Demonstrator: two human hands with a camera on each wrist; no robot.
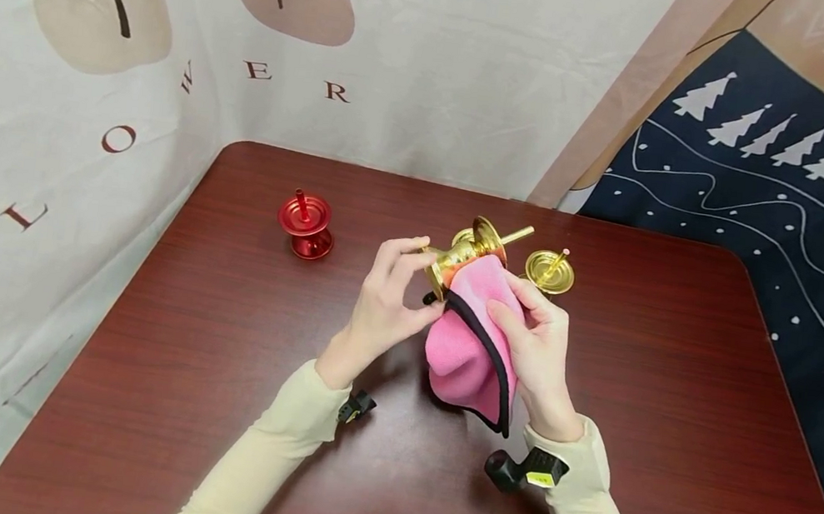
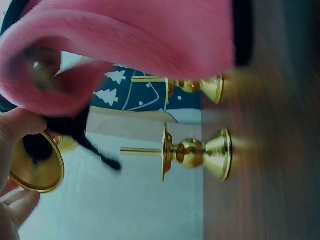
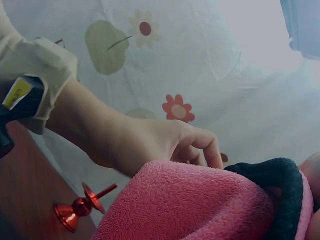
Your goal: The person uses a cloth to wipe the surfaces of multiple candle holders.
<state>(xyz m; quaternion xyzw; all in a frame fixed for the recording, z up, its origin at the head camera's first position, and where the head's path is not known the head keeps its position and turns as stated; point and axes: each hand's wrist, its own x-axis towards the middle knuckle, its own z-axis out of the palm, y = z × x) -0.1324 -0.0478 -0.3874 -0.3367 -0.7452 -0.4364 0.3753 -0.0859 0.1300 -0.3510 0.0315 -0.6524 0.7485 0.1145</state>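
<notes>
On my head view I record a table [image 1: 215,404] with a left backdrop [image 1: 432,66] along its left and far sides and a right backdrop [image 1: 788,196] beyond its right. The left candlestick [image 1: 304,225] stands well apart from the rest. Above the tabletop, the tilted candlestick [image 1: 460,254] has its base at the left hand [image 1: 389,292]. The cloth [image 1: 474,347], in the right hand [image 1: 542,346], lies against its near side. Behind stands the rear candlestick [image 2: 190,152]; right of that, the right candlestick [image 1: 549,273].
</notes>
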